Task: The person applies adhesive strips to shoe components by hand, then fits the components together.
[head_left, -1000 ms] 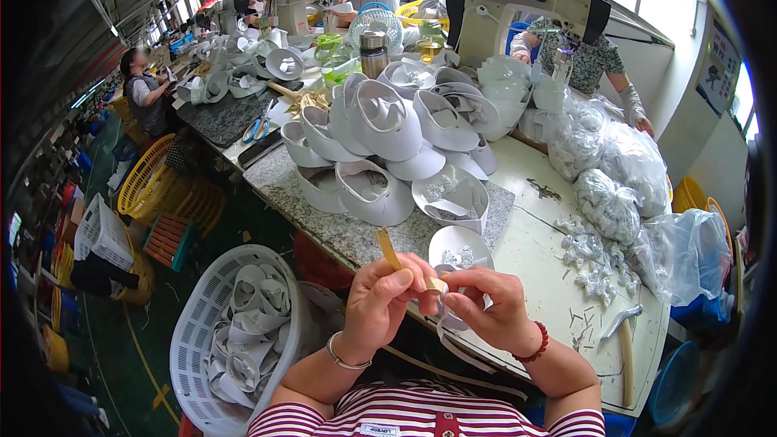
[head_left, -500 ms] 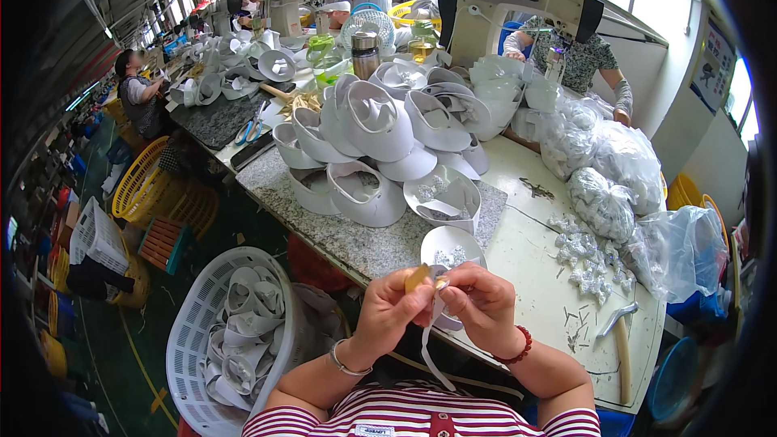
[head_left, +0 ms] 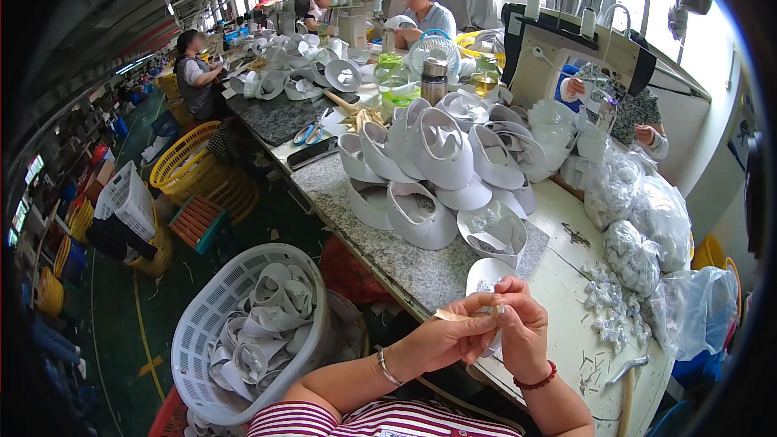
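- Tan strip (head_left: 450, 316), one, is pinched between the thumb and fingers of my left hand (head_left: 468, 327), just above the near edge of the worktop (head_left: 558, 275); its end juts out to the left.
- My right hand (head_left: 524, 330) is closed at the fingertips on one small pale piece (head_left: 499, 308), touching my left fingers; I cannot tell whether it belongs to the strip.
- One white strap (head_left: 493, 345) shows just below my hands, partly hidden by them.
- One white visor (head_left: 482, 274) lies just beyond my fingers, near that same edge, partly hidden by my right hand.
- Behind it, on one light speckled slab (head_left: 336, 194), I have a heap of white visors (head_left: 441, 146), about a dozen or more; they overlap too much for an exact count.
- One metal-headed tool (head_left: 626, 371) lies toward the right edge, one wooden handle on it.
- Several knotted clear bags (head_left: 635, 255) line the right side, too bunched to number.
- Farther along the left edge I see one pair of blue-handled scissors (head_left: 311, 133) and one dark slab (head_left: 279, 120); one steel bottle (head_left: 434, 82) stands behind the heap.
- One white basket (head_left: 194, 340), full of more visors, stands below the left edge.
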`<state>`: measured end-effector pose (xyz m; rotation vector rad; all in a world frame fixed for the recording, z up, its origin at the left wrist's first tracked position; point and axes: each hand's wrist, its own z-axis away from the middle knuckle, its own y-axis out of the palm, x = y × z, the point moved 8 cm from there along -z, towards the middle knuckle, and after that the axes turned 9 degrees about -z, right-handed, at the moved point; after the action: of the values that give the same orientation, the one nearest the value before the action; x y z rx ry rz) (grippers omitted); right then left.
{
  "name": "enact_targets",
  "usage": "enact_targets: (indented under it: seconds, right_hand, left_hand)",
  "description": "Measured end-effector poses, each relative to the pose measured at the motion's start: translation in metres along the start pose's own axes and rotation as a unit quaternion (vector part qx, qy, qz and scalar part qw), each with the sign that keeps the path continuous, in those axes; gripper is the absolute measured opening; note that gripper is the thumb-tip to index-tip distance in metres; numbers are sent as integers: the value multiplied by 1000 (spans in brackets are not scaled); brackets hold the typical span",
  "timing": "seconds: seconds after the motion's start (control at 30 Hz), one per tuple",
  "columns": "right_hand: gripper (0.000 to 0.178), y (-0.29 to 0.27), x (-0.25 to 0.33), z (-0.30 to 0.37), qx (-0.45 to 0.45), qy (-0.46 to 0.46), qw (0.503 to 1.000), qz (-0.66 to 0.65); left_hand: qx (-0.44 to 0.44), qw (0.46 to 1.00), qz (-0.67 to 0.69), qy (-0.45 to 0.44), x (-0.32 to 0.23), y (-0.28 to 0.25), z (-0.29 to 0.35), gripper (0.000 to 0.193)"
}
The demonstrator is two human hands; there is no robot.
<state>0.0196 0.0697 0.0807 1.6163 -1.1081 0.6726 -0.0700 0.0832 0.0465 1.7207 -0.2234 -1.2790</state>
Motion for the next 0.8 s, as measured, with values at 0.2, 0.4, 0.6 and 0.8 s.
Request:
enact_targets:
  seconds: [0.2,0.4,0.6,0.8]
  right_hand:
    - [15,-3,0,-2,20,1,1000,10]
    - [30,12,8,0,93,6,992,84]
    - [19,9,5,7,125,29,990,54]
    - [11,2,6,6,46,17,998,-37]
  left_hand:
    - [4,982,-187,10,4,-1,-3,22]
    - [26,999,-46,-4,1,-5,-2,22]
    - [57,994,74,-59,13,0,1,19]
    - [59,987,124,-79,25,-1,-3,17]
